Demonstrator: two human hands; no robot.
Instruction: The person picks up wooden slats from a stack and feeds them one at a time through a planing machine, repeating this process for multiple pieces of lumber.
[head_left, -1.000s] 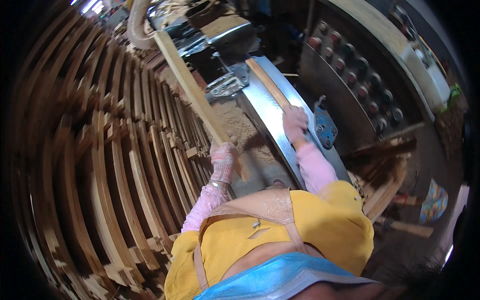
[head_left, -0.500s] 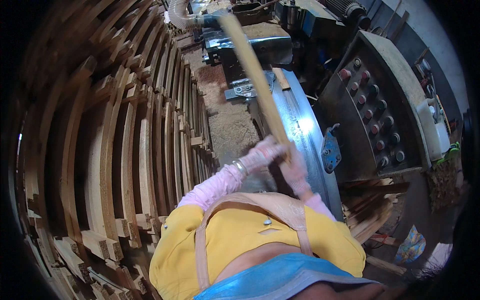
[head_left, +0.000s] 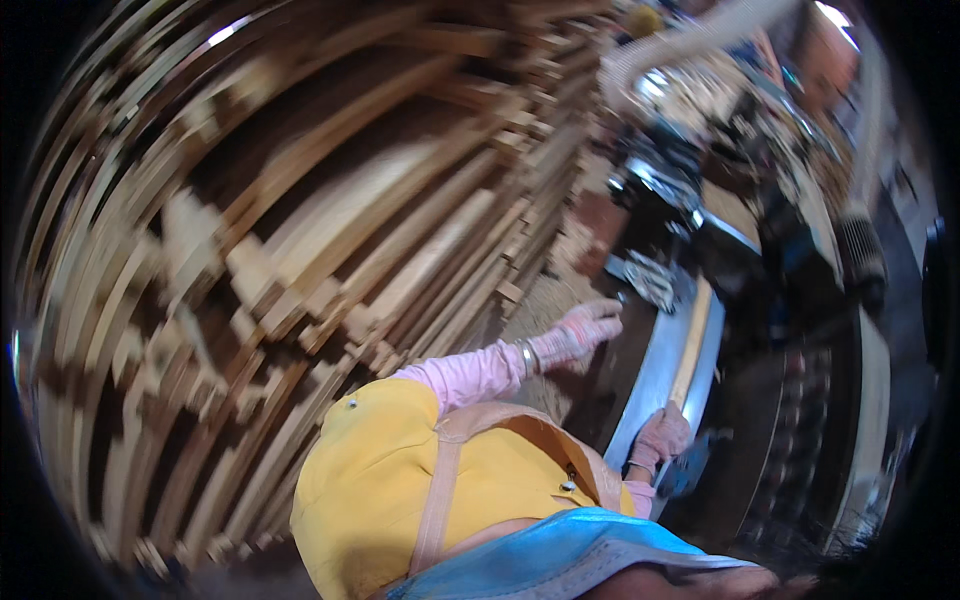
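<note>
A long, pale wooden strip lies along the shiny metal machine bed. Its near end is in my right hand, which wears a thin pinkish glove and has its fingers closed round the wood. My left hand, gloved too and with a metal band at the wrist, is off the strip. Its fingers stretch out toward the bed's left side, somewhat blurred, with nothing in them. Beyond the hands, a metal guide fitting sits at the bed's left edge.
Tall stacks of sawn wooden boards fill the left side. Sawdust covers the floor between stacks and machine. On the right stands a dark control panel with rows of buttons, blurred. A ribbed hose runs across the far right.
The wooden strip has come down from a raised slant onto the metal bed. My left hand has let go and moved left of it. The view has swung toward the board stacks.
</note>
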